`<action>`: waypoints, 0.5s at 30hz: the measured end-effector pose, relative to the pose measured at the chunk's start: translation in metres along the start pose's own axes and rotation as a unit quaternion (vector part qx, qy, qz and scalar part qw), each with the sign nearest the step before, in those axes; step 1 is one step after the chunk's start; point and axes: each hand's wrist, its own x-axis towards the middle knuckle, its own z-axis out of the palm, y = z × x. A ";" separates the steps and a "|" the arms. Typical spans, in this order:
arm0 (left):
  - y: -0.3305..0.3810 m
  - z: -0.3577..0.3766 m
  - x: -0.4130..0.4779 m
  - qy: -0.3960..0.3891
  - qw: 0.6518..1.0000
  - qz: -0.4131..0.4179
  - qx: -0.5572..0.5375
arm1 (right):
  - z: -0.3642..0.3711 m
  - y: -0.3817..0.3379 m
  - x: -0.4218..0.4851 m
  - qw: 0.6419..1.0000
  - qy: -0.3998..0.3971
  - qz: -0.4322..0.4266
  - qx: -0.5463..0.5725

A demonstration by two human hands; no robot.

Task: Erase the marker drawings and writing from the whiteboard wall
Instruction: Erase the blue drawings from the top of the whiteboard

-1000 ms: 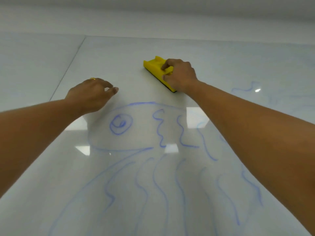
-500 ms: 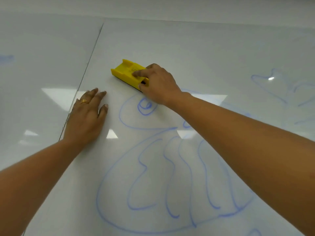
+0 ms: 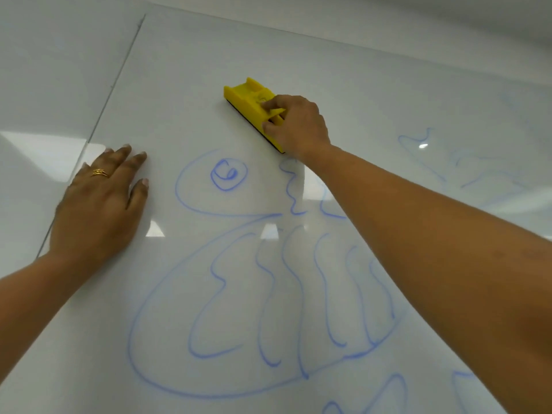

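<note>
1. Your right hand [image 3: 295, 127] has its grip on the yellow eraser [image 3: 248, 98], fingers curled over the lower end and thumb on the side.
2. The eraser sits dark felt face down on the whiteboard wall [image 3: 358, 70], lying diagonally. It is just above the head of the blue fish drawing [image 3: 227, 294] and well below the wall's top edge.
3. Your left hand [image 3: 98, 201] lies flat with fingers straight, holding nothing. It is braced on the wall just right of the panel seam [image 3: 119, 76] and left of the fish head.
4. My read is that the job is at an early stage. The eye [image 3: 228, 174], head outline and body squiggles are all unerased.
5. Your grip is at one end, so the far end may lift and skip. Shift towards the middle and press the felt down evenly.
6. Sweep with the long edge across the stroke, going down through the eye into the body, and overlap your passes.
7. Your left hand is clear of the ink and works as a brace. Move it before your passes reach that side.
8. The fainter blue drawing [image 3: 448, 162] towards the wall's right edge also needs erasing.
9. No containers are in view.
</note>
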 end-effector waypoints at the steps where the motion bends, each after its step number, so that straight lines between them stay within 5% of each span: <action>1: -0.002 0.001 0.000 0.004 1.000 0.000 -0.004 | 0.000 -0.002 -0.001 1.000 0.008 0.010 0.007; 15: -0.011 0.013 -0.005 0.034 0.999 0.018 -0.012 | 0.041 -0.059 -0.073 0.996 0.015 -0.080 0.038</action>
